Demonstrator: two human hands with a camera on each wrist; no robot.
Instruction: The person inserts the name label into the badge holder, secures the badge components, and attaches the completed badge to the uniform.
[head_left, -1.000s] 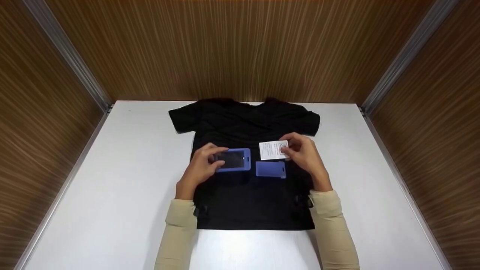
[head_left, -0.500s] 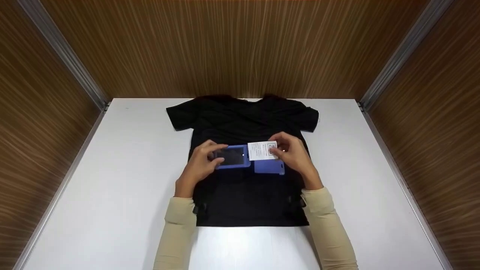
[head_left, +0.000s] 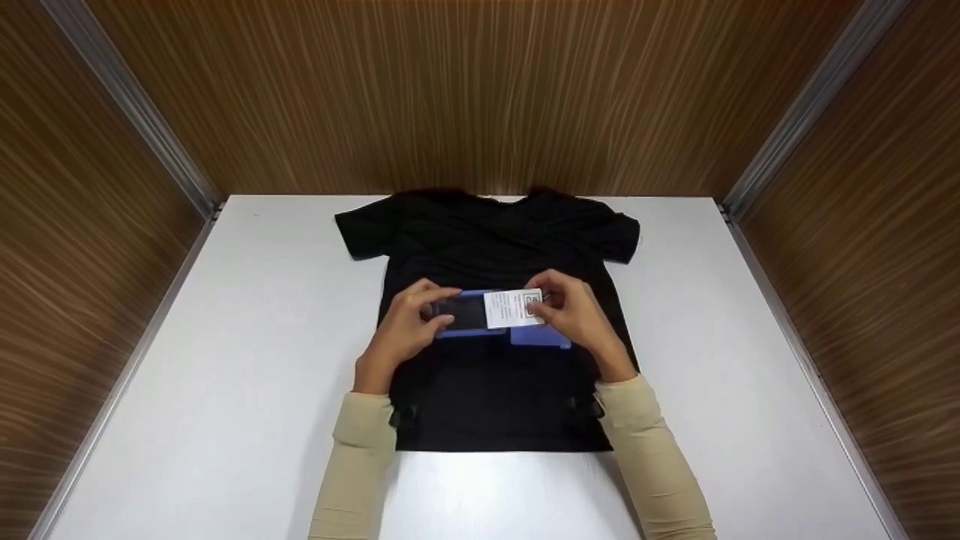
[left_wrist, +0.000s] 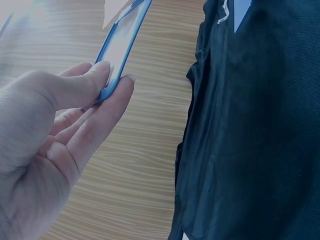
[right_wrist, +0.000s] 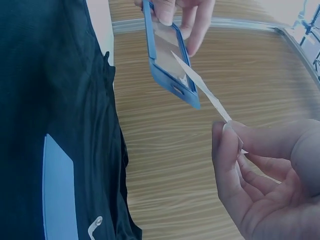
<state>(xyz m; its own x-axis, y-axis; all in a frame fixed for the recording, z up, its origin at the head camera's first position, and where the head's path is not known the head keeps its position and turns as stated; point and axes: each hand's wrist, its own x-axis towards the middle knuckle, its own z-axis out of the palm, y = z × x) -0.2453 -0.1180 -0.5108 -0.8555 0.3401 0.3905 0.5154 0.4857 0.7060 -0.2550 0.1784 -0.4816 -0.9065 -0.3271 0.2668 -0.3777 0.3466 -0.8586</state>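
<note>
The white card (head_left: 504, 310) has moved left, now over one end of the blue holder (head_left: 461, 312), above the black shirt (head_left: 487, 397). The right hand (head_left: 577, 311) pinches the card's right end; the left hand (head_left: 405, 319) pinches the holder. The card looks light and bendy — best held by its edges. The holder looks stiff — maybe slippery.

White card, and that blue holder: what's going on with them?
A person's left hand grips the blue card holder, while the right hand pinches a white card. The card's far end is over the holder but not seated in it; whether they touch is unclear. Below, a blue cover lies on a black T-shirt spread on a white table.
</note>
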